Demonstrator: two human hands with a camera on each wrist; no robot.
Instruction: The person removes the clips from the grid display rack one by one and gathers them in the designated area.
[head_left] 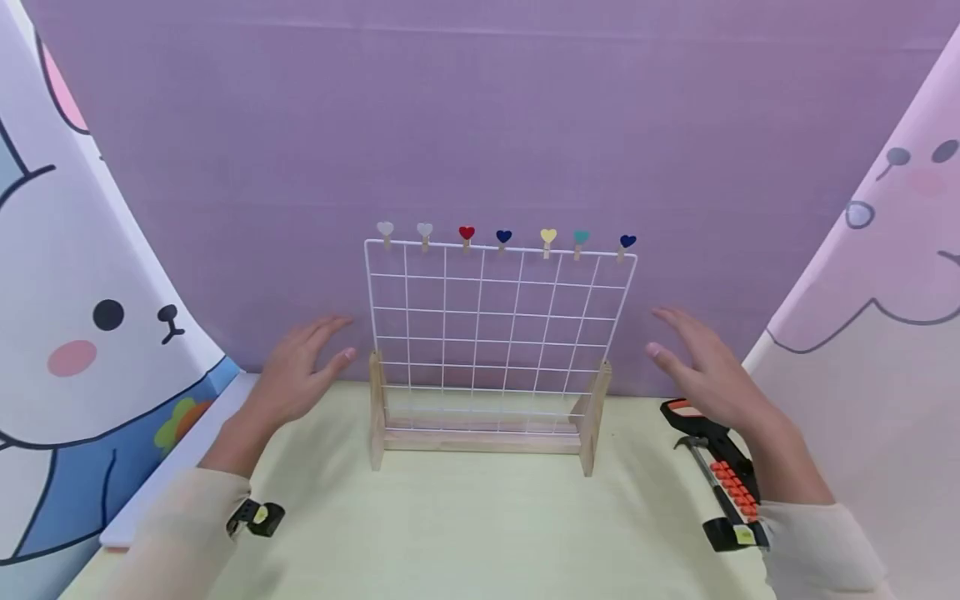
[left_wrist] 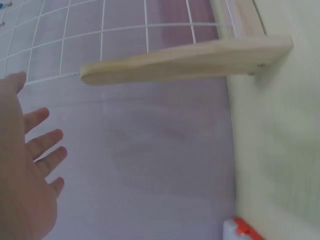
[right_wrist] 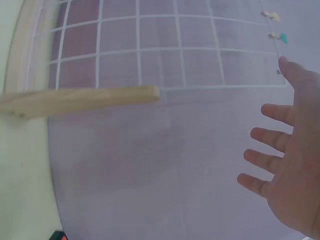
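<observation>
A white wire grid (head_left: 497,315) stands upright in a wooden stand (head_left: 480,442) on the table. Along its top wire sit several heart clothespins: white, red (head_left: 467,233), dark blue (head_left: 504,237), yellow (head_left: 548,237) and teal (head_left: 581,237). To the left of the grid hovers my left hand (head_left: 296,375), fingers extended, apart from the wire and holding nothing. On the other side my right hand (head_left: 708,371) is also raised with fingers spread and nothing in it. Both wrist views show a stand upright (left_wrist: 185,62) near each hand, with a gap between.
Below my right forearm lie a claw hammer (head_left: 708,475) and a black-and-orange tool (head_left: 686,412), partly hidden by the arm. A flat white board-like item (head_left: 180,454) lies along the left side. Purple cloth (head_left: 495,108) hangs behind, with cartoon-print panels (head_left: 90,292) at both sides.
</observation>
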